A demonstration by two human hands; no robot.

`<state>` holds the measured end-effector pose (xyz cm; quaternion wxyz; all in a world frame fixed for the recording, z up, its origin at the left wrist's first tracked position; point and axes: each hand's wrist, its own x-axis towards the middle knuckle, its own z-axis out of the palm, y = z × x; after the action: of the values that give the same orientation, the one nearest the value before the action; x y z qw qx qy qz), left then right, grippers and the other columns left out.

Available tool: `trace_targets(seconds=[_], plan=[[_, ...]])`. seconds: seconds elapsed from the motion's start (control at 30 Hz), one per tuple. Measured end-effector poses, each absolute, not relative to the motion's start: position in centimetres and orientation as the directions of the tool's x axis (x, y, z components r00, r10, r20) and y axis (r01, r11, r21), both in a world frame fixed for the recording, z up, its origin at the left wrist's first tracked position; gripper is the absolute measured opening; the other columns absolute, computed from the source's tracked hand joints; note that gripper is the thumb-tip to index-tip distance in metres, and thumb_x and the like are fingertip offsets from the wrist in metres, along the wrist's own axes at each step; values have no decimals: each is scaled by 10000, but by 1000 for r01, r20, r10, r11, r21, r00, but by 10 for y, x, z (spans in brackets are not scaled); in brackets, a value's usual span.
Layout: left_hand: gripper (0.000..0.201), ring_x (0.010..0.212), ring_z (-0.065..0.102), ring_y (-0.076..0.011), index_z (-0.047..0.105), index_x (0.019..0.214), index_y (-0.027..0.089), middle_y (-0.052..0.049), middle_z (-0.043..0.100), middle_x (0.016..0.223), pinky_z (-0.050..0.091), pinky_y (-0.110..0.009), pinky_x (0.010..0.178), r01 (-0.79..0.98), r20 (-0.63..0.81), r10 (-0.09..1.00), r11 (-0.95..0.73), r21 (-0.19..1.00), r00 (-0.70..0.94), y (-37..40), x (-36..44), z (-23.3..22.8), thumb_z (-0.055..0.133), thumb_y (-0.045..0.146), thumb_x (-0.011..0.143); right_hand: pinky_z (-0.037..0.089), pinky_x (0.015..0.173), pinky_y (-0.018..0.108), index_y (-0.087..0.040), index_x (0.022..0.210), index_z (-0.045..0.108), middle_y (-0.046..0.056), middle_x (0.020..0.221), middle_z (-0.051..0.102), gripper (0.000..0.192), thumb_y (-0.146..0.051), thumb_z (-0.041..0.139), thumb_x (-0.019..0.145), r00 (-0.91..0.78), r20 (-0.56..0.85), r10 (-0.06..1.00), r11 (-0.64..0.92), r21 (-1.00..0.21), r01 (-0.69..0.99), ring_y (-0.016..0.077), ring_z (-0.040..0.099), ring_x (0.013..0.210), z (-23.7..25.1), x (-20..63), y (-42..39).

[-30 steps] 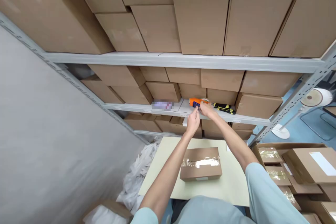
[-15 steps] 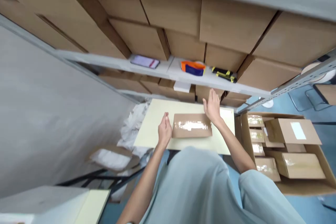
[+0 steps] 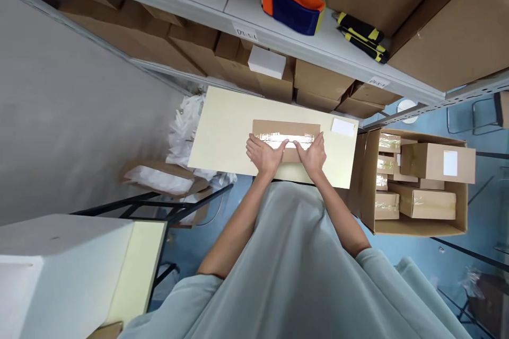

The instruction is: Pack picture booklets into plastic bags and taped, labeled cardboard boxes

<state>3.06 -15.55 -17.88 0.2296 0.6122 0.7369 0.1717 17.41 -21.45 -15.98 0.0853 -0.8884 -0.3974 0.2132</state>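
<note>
Both hands flat on the taped box (image 3: 287,136), which sits near the front edge of the pale table (image 3: 222,132), roughly mid-width. Left hand (image 3: 265,154) covers the box's near-left part, fingers spread and pressed down, thumb pointing inward along the tape strip (image 3: 284,139). Right hand (image 3: 312,153) mirrors it on the near-right part, fingers also open and flat, nothing gripped in either one. Thumbs nearly meet over the clear tape running along the top seam.

My read: this is the seal-pressing step, smoothing the tape down onto the cardboard. Tape dispenser (image 3: 292,2) is parked on the shelf (image 3: 246,16) above, orange and blue, with a yellow-black cutter (image 3: 362,37) just beside it to the right. Small white label (image 3: 342,126) lies at the table's far right corner, apart from the box.

Next move likely calls for even pressure outward toward the box ends, then a grip on both short sides. Open carton (image 3: 421,222) of sealed boxes stands right of the table.
</note>
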Motion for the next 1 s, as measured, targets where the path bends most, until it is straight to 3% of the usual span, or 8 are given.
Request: trace_targets(seconds=[0.13, 0.27, 0.37, 0.47, 0.53, 0.7, 0.83, 1.0], plan=[[882, 1294, 679, -431, 646, 1499, 35, -284, 711, 1361, 539, -559, 1151, 736, -125, 984, 181, 652, -131, -148, -6, -197, 750, 687, 914, 560, 1075, 413, 13, 1780, 72, 325, 1561, 625, 853, -551, 225, 1159, 487, -405, 774, -619, -321, 717, 359, 630, 1443, -176, 198, -229], [485, 1099, 783, -305, 821, 1249, 130, -132, 839, 1217, 607, -441, 1065, 537, -241, 967, 248, 807, -84, -133, -45, -210, 753, 505, 949, 541, 1105, 387, -43, 1769, 182, 268, 1570, 635, 760, -504, 94, 1170, 469, -377, 799, -602, -496, 626, 302, 621, 1459, -193, 213, -242], [424, 1128, 798, -316, 843, 1200, 115, -122, 859, 1181, 613, -429, 1071, 448, -323, 944, 316, 836, -63, -128, -55, -206, 782, 424, 916, 525, 1142, 488, -61, 1627, 433, 291, 1542, 612, 788, -643, 201, 1149, 565, -221, 795, -563, -615, 551, 363, 612, 1416, -197, 211, -249], [390, 1171, 799, -314, 842, 1228, 128, -116, 858, 1209, 610, -432, 1098, 423, -319, 948, 286, 860, 9, -127, -58, -194, 766, 351, 918, 536, 1101, 562, -99, 1322, 616, 269, 1270, 673, 715, -700, 284, 1124, 631, -39, 775, -500, -649, 574, 378, 638, 1234, -193, 202, -251], [407, 1234, 782, -304, 822, 1289, 135, -119, 835, 1296, 596, -434, 1136, 386, -240, 968, 194, 902, 74, -123, -63, -185, 724, 346, 955, 556, 1053, 567, -146, 1213, 625, 220, 1152, 670, 630, -694, 328, 1118, 632, 44, 773, -449, -666, 596, 361, 638, 1135, -187, 198, -248], [425, 1272, 757, -290, 812, 1314, 155, -142, 785, 1385, 613, -436, 1130, 354, 31, 992, -73, 932, 122, -94, -90, -172, 735, 397, 973, 592, 979, 525, -195, 1208, 601, 183, 1184, 682, 439, -608, 521, 1082, 575, 195, 795, -290, -711, 641, 331, 653, 1084, -174, 195, -234], [330, 1115, 793, -260, 850, 1189, 167, -121, 809, 1265, 628, -438, 1100, 458, -34, 999, 20, 889, 22, -79, -109, -186, 797, 316, 899, 606, 974, 495, -212, 1202, 588, 163, 1209, 713, 277, -434, 562, 1039, 549, 31, 835, -310, -799, 516, 308, 717, 1068, -187, 183, -232], [195, 1080, 809, -330, 850, 997, 159, -129, 845, 1083, 606, -540, 1109, 506, -181, 982, 182, 843, -52, -84, -133, -229, 742, 215, 844, 626, 988, 482, -237, 1059, 573, 129, 1105, 764, 132, -285, 541, 940, 552, -156, 819, -412, -830, 376, 292, 779, 1018, -227, 146, -240]])
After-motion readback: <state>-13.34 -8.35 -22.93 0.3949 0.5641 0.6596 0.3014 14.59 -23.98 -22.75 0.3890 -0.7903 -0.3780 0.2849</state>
